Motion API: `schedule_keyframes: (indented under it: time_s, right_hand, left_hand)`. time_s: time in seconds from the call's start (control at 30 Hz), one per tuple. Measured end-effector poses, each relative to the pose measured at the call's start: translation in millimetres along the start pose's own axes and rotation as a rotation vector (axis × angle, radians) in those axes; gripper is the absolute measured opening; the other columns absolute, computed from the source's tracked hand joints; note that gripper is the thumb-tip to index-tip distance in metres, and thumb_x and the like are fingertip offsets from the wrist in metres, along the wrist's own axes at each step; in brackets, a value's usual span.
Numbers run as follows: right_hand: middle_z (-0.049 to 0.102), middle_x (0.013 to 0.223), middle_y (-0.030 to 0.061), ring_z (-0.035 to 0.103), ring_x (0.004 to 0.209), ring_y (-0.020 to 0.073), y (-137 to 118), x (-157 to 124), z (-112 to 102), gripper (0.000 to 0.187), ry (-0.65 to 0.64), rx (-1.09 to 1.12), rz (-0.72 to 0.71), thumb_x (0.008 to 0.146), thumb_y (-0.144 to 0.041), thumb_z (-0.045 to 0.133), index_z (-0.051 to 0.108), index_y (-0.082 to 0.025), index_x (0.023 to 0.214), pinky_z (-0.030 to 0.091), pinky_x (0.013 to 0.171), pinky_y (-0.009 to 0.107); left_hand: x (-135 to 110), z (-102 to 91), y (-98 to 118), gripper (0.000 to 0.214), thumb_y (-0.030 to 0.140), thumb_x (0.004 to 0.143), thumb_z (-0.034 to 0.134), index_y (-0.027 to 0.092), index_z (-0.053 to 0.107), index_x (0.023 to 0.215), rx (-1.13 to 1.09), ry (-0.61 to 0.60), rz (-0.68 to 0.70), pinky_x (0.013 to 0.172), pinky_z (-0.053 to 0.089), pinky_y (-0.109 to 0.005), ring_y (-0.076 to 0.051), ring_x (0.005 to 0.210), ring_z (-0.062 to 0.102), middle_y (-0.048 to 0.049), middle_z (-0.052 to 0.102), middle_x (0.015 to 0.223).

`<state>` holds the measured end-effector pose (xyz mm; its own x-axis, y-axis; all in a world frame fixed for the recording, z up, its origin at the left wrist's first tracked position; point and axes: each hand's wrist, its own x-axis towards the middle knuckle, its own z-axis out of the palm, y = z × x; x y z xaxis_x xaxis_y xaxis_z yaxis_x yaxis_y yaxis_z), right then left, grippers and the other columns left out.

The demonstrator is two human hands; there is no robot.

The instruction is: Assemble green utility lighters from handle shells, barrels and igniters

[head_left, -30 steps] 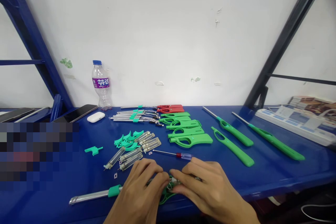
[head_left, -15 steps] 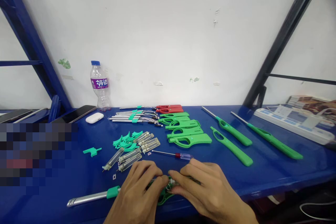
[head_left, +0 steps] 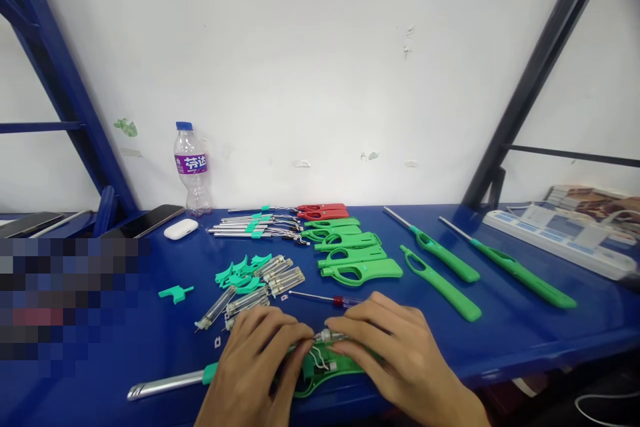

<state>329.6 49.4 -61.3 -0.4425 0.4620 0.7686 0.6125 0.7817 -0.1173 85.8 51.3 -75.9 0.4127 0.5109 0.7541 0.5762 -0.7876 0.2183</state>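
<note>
My right hand (head_left: 400, 350) pinches a clear fuel tank (head_left: 327, 335), its white valve end pointing left. My left hand (head_left: 257, 360) is closed, thumb and forefinger together at that valve tip; what they grip is too small to make out. Below both hands lies a green lighter shell half (head_left: 345, 363), with white wires (head_left: 320, 357) and a small dark part inside. From under my left hand a silver lighter tube (head_left: 167, 383) with a teal collar (head_left: 210, 373) extends left. A screwdriver (head_left: 345, 301) lies just beyond my right hand, its handle partly covered.
Several clear tanks (head_left: 287, 280) and teal triggers (head_left: 243, 273) lie centre-left. Behind are metal tubes (head_left: 240, 228), green shells (head_left: 370, 270) and red shells (head_left: 323, 211). Longer green lighters (head_left: 525, 270) and a power strip (head_left: 560, 240) sit right; a bottle (head_left: 193, 177) and white case (head_left: 181, 229) left.
My hands have parted slightly and lifted, so the tank's valve end and the wires in the green shell now show. My right hand has shifted over the screwdriver's handle.
</note>
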Motion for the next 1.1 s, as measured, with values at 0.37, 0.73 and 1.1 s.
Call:
schedule_keyframes:
  time_s: [0.37, 0.73, 1.1]
  right_hand:
    - [0.079, 0.089, 0.0013, 0.069, 0.071, 0.0143, -3.5, 4.1, -1.8, 0.019, 0.003, -0.071, -0.104, 0.114, -0.028, 0.06, 0.077, -0.02, 0.115, 0.043, 0.06, 0.031]
    - [0.08, 0.095, 0.0001, 0.071, 0.077, 0.0171, 1.0, 1.6, 3.5, 0.013, -0.023, 0.014, -0.018, 0.112, -0.029, 0.064, 0.074, -0.024, 0.117, 0.049, 0.067, 0.031]
    - [0.08, 0.101, 0.0016, 0.072, 0.09, 0.0231, 3.6, -3.2, 6.1, 0.019, -0.135, 0.035, 0.19, 0.114, -0.028, 0.055, 0.073, -0.025, 0.109, 0.056, 0.081, 0.034]
  left_hand:
    - [-3.0, 1.9, 0.2, 0.029, -0.002, 0.101, 0.061, 0.02, 0.067, 0.119, -0.025, 0.02, 0.07, 0.088, 0.055, -0.036, -0.02, 0.097, 0.065, -0.0037, 0.073, 0.099]
    - [-4.3, -0.2, 1.0, 0.027, 0.0, 0.104, 0.057, 0.019, 0.067, 0.12, 0.082, 0.003, 0.124, 0.084, 0.054, -0.037, -0.021, 0.091, 0.066, -0.0044, 0.073, 0.096]
    - [-9.2, 2.3, -0.3, 0.022, 0.028, 0.113, 0.053, 0.02, 0.068, 0.128, 0.269, -0.037, 0.161, 0.085, 0.059, -0.039, -0.023, 0.093, 0.074, -0.0061, 0.076, 0.106]
